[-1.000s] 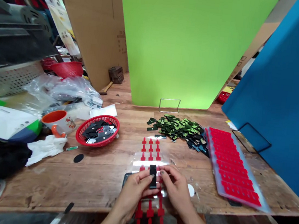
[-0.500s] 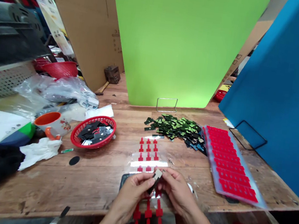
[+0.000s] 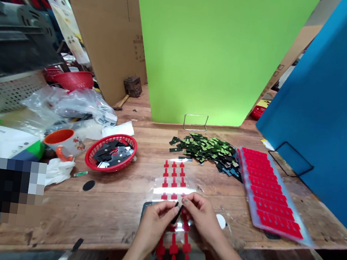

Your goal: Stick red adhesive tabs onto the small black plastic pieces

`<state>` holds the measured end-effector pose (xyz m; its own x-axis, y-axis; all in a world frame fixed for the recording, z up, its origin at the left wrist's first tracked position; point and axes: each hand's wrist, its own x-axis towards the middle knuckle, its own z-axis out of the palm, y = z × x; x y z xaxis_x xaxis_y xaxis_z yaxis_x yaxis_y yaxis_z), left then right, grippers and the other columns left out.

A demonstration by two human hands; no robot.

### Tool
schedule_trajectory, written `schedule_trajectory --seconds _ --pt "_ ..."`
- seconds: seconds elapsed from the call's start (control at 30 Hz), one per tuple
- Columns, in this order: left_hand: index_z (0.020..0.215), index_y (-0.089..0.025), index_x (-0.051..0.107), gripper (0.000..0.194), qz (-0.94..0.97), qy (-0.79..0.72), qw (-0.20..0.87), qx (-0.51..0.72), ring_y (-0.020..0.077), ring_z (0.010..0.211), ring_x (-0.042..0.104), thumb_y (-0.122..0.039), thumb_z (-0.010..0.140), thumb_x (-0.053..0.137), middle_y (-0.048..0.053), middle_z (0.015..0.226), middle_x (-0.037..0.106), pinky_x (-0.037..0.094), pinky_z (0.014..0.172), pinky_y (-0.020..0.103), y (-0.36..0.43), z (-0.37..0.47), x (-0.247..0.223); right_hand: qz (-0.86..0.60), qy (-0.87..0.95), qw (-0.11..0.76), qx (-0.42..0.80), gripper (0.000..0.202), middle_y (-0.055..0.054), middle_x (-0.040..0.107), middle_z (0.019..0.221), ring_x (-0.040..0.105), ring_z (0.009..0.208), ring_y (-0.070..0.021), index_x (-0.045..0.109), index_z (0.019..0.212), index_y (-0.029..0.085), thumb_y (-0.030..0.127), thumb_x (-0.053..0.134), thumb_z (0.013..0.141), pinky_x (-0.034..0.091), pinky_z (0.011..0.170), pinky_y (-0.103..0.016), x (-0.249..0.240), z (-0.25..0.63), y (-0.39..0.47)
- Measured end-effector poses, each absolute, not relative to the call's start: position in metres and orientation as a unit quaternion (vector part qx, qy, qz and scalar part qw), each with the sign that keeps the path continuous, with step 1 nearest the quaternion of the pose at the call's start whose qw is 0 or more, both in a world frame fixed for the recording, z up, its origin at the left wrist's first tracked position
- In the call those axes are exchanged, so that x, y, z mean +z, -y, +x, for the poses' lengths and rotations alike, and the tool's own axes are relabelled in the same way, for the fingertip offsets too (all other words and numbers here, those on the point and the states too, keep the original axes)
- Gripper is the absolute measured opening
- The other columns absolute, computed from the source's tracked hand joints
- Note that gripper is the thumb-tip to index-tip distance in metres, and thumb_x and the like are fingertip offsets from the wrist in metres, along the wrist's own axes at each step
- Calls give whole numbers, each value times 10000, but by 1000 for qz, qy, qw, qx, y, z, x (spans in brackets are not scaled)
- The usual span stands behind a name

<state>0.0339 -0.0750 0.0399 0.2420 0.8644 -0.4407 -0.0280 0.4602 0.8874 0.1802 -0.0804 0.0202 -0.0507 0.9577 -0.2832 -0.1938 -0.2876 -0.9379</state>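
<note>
A small flat black piece (image 3: 177, 215) is tilted between my two hands, low over the table's front. My left hand (image 3: 156, 221) pinches it between thumb and fingers from the left. On the other side my right hand (image 3: 203, 219) has its thumb and forefinger closed at the upper end of the piece; the exact contact is too small to make out. Beneath both hands lies a clear plastic sheet with rows of red T-shaped stickers (image 3: 175, 244), its near end reaching past the table edge. The hands hide its middle part.
Behind the sheet spreads a pile of small dark pieces (image 3: 210, 149). To the right lies a stack of red sticker sheets (image 3: 267, 188). Leftward stand a red basket (image 3: 87, 163) of black pieces and an orange-lined mug (image 3: 73, 145). Green (image 3: 217, 55) and blue (image 3: 330, 111) boards rise behind.
The piece has turned: its pale face showed before, and now mostly its dark narrow side does. My right fingers have closed in at its upper end. The view has shifted slightly.
</note>
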Motion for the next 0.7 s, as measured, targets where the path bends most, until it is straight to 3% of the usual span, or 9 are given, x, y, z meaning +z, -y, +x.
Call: schedule_trajectory --seconds 0.1,0.23,0.47,0.7 --pt "789 -114 652 301 360 -535 683 343 127 572 592 -384 673 716 33 662 656 503 576 232 70 29 38 -518 421 449 594 263 30 524 572 431 488 -86 597 748 148 404 567 796 329 475 -197 18 186 63" --pt "831 -137 574 335 306 -555 664 398 154 647 643 -386 667 724 52 734 683 538 626 263 60 13 35 -573 499 445 474 164 3 587 659 506 578 -123 612 773 151 301 546 778 372 535 -217 11 202 34" --pt "901 -157 521 344 295 -573 639 420 162 714 651 -380 705 695 57 764 690 536 719 301 63 -15 36 -596 613 358 375 125 -18 629 717 557 669 -157 628 787 163 203 510 790 395 622 -244 4 215 41" --pt "732 -155 543 311 428 -531 712 168 124 593 552 -449 727 645 26 666 631 425 568 220 95 -55 61 -561 714 291 301 105 -45 627 806 545 793 -178 628 810 169 154 524 810 392 720 -277 14 211 50"
